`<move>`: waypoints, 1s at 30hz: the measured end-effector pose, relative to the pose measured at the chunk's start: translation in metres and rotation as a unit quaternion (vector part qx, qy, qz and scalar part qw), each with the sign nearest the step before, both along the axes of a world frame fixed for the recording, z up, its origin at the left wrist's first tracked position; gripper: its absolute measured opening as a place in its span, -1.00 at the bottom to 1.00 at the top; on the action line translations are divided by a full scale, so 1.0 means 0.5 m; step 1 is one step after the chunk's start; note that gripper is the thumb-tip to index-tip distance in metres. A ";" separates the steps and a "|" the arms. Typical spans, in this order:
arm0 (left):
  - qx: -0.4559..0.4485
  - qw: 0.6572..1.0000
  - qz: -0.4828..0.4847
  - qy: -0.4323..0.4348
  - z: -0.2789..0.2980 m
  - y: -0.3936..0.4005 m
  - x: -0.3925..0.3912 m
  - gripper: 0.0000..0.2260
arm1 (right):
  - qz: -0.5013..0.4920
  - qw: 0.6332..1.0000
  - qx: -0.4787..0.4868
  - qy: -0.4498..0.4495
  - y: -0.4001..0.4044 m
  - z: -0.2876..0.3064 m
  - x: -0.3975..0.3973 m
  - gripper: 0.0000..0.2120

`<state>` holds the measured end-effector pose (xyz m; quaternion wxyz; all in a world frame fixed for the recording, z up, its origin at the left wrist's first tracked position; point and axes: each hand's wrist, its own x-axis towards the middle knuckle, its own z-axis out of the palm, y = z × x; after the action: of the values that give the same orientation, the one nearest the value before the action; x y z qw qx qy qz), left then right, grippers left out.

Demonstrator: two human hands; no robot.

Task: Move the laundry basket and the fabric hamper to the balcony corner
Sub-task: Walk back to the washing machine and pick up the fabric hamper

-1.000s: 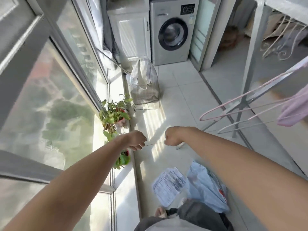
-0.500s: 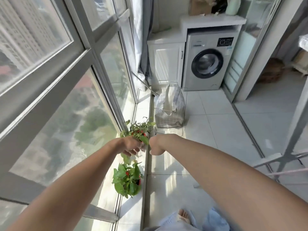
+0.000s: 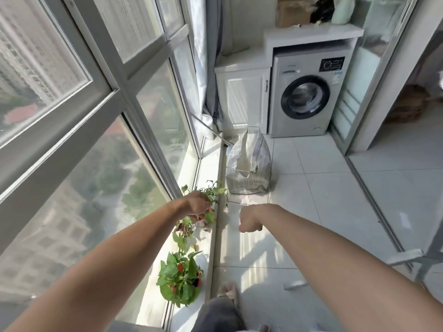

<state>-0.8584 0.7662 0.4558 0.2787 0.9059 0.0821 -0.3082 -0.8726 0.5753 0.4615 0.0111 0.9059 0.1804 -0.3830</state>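
Both arms reach forward over the balcony floor: the left hand [image 3: 198,205] is curled in a fist over the potted plants [image 3: 180,281] on the window sill [image 3: 208,168], the right hand [image 3: 249,219] fisted beside it. Whether either grips anything, perhaps a thin wire, I cannot tell. Half a second earlier the fists nearly touched; now they sit apart. Ahead, the fabric hamper [image 3: 249,167] in its wire frame stands on the tiles near the washing machine [image 3: 309,94], closer than before.

Left hand [image 3: 197,205] and right hand [image 3: 249,220] now wider apart, fabric hamper [image 3: 249,168] apparently nearer.
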 end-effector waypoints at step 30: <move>-0.064 0.995 -0.061 0.052 -0.074 0.040 0.610 -0.69 | -0.147 0.989 0.007 -0.017 0.036 -0.022 0.518 -0.72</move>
<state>-0.5535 0.7863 0.4187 0.3126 0.8721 0.0212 -0.3759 -0.6138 0.5932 0.4507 -0.0487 0.9291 0.0477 -0.3634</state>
